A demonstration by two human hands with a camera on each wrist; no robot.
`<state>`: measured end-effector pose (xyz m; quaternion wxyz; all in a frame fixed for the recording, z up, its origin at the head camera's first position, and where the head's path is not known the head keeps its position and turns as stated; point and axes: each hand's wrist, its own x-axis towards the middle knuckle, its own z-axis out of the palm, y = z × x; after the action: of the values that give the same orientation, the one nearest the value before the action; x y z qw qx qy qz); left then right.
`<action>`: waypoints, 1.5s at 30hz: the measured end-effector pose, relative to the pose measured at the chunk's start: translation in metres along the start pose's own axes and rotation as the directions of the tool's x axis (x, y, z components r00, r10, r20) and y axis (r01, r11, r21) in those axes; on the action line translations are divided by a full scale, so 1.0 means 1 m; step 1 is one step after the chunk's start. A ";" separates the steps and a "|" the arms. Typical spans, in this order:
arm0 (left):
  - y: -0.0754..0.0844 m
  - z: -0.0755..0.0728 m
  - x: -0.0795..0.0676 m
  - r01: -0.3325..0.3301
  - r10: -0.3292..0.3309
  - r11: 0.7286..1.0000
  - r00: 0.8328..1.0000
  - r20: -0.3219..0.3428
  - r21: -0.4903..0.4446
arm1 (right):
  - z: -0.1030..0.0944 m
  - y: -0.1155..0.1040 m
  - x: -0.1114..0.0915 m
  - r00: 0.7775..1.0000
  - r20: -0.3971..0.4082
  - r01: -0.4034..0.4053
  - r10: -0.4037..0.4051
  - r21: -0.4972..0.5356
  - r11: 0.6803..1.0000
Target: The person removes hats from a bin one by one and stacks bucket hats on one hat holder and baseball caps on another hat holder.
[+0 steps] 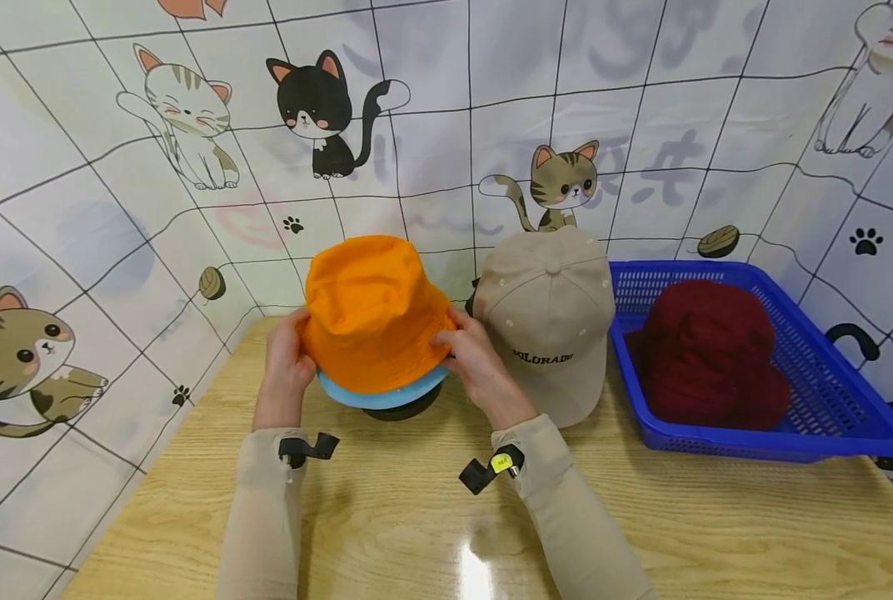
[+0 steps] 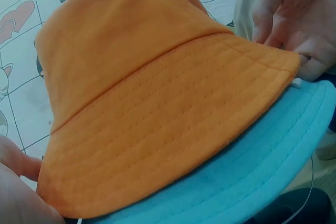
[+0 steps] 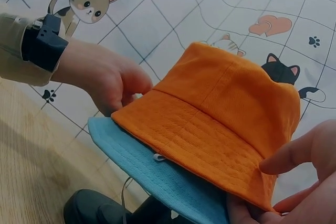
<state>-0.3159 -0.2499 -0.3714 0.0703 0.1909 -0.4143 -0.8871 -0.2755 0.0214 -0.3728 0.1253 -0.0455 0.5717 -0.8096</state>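
An orange bucket hat (image 1: 371,317) sits over a light blue hat (image 1: 386,397), whose brim shows below it in all views. My left hand (image 1: 287,354) grips the orange brim at its left side. On the opposite side my right hand (image 1: 480,358) pinches the brim, thumb on top and fingers beneath, as the right wrist view shows. Below the blue brim a dark round base (image 1: 405,408) shows, mostly hidden by the hats. A beige cap (image 1: 547,308) with dark lettering stands just right of my right hand.
A blue plastic basket (image 1: 844,400) holding a dark red bucket hat (image 1: 709,358) stands at the right of the wooden table (image 1: 386,517). A tiled-pattern wall covering (image 1: 431,167) with cartoon cats rises behind the hats and at both sides.
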 end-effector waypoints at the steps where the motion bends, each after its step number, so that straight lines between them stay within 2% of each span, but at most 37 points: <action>1: 0.001 0.000 -0.001 -0.005 0.005 1.000 1.000 0.017 -0.014 | 0.000 0.000 0.000 1.000 0.001 0.008 -0.008 0.009 1.000; 3: 0.004 0.001 -0.004 -0.012 0.014 1.000 0.998 0.068 -0.023 | 0.000 0.000 0.001 1.000 -0.001 0.020 -0.020 0.026 0.999; 5: 0.005 0.003 -0.006 -0.050 0.050 0.999 0.993 0.105 -0.005 | 0.000 -0.001 0.000 1.000 -0.003 0.026 -0.026 0.045 0.999; 10: 0.005 0.007 -0.009 -0.145 0.141 0.989 0.980 0.139 0.020 | 0.001 -0.004 -0.001 1.000 0.002 0.025 -0.026 0.106 0.994; 15: 0.004 0.008 -0.009 -0.141 0.142 0.990 0.977 0.157 -0.018 | 0.001 -0.004 -0.001 0.999 0.021 0.023 -0.027 0.169 0.985; 19: 0.001 0.010 -0.008 -0.147 0.145 0.989 0.981 0.126 0.005 | 0.001 -0.003 0.000 0.999 0.033 0.020 -0.026 0.176 0.984; 24: 0.000 0.008 -0.007 -0.154 0.146 0.982 0.986 0.083 0.105 | 0.001 0.000 0.001 0.999 0.031 0.008 -0.012 0.126 0.992; 27: 0.000 0.007 -0.006 -0.119 0.110 0.981 0.992 0.061 0.155 | 0.000 0.000 0.001 1.000 0.021 0.002 -0.004 0.078 0.997; 32: 0.000 0.004 -0.006 -0.065 0.061 0.986 0.998 0.028 0.154 | 0.000 0.002 0.000 1.000 0.015 -0.004 0.004 -0.002 1.000; 38: -0.003 0.002 -0.005 -0.082 0.082 0.977 0.997 0.011 0.196 | -0.002 0.003 -0.001 1.000 0.024 0.003 -0.001 -0.089 0.996; 45: -0.006 0.001 0.000 -0.090 0.104 0.955 0.994 -0.037 0.282 | -0.003 0.004 0.001 0.999 0.005 -0.033 0.034 -0.159 0.987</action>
<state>-0.3163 -0.2454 -0.3753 0.0965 0.2010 -0.5426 -0.8098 -0.2760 0.0222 -0.3777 0.1373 -0.0488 0.6345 -0.7591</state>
